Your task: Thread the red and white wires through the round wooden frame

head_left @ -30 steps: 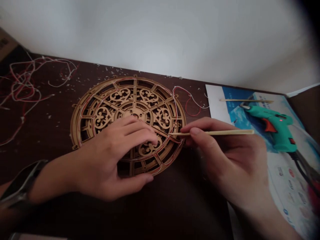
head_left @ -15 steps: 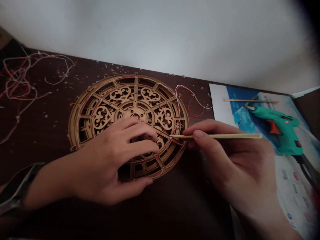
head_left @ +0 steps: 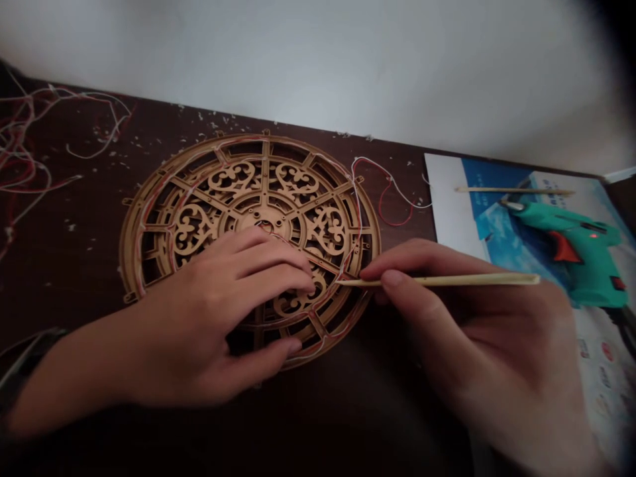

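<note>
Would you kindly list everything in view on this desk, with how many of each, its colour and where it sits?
fretwork wooden wheel: one, light tan, flat on the desk, threaded with red and white wire
thin wooden stick: one, pale, held in the right hand, tip at the wheel's edge
second wooden stick: one, pale, on the printed sheet
glue gun: one, teal with orange trigger, on the printed sheet
printed sheet: one, blue and white, at the desk's right
loose wire bunches: two, red and white, far left and beside the wheel
shavings: many, white, scattered on the desk
desk: one, dark brown, under everything
wall: one, white, behind the desk
wristband: one, dark, on the left wrist
left hand: one, spread on the wheel
right hand: one, pinching the thin wooden stick
</note>
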Tool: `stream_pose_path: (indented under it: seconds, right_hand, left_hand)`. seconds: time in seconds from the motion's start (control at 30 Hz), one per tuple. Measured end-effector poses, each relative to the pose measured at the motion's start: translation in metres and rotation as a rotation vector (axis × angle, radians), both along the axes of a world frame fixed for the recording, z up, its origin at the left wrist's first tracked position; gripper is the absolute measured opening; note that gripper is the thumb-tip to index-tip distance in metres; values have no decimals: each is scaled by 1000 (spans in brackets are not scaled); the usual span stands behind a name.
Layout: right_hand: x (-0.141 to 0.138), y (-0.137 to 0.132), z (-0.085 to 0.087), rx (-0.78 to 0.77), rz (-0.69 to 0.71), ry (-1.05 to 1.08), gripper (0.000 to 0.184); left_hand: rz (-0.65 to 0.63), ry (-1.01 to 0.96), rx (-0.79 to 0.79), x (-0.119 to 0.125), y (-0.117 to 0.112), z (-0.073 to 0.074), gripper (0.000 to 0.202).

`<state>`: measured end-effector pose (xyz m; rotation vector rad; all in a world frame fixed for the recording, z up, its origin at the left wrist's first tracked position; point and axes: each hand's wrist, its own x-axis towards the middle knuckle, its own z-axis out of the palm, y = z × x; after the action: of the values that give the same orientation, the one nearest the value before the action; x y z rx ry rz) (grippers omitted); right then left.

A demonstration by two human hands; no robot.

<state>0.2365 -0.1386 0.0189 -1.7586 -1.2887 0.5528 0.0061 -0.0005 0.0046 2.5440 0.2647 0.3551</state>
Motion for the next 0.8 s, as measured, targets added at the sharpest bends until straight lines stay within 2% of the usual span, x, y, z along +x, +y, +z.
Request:
stream_pose_path:
  seconds: [0.47,0.7,0.8]
  right_hand:
    - [-7,-3,-6,-57,167,-18,10]
    - [-8,-4,-7,-62,192,-41,11]
    - [-2,-9,-7,-46,125,-12,11]
  left_hand:
    - [41,-28,-11,2,-3,-4,27]
    - [39,-46,-18,3,-3,-6,23]
    - [43,-55,-5,4,-3,-6,21]
